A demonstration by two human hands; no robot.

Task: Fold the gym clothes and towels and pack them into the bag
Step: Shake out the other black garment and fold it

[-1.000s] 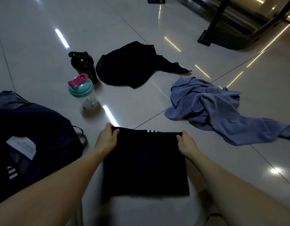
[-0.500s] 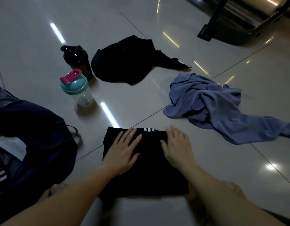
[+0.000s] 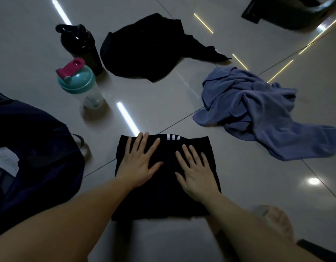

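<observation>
1. One glossy tiled floor point(image 3: 31, 76) lies under everything. It is pale and mirror-smooth, with thin grout lines.
2. One dark navy bag point(image 3: 40, 152) slumps at my left. It is soft fabric, and a white slip shows in it.
3. One blue towel point(image 3: 258, 110) lies crumpled in thick folds at the far right, well apart from my hands.
4. One black garment point(image 3: 144, 52) lies unfolded in a loose heap farther off, just beside the black bottle.
5. One folded black garment point(image 3: 167, 195) lies directly under both my palms, straight in front of me. It is a flat near-rectangle with small white stripes point(image 3: 172, 137) at its far edge.
6. Two hands: my left hand point(image 3: 138, 163) and right hand point(image 3: 197, 173) lie flat side by side on it. The fingers are straight and spread, pressing down and gripping nothing.
7. Two bottles stand upright beyond the bag. One is a black bottle point(image 3: 82, 48). Just nearer is a clear plastic shaker point(image 3: 82, 86) with a teal lid and pink cap.
</observation>
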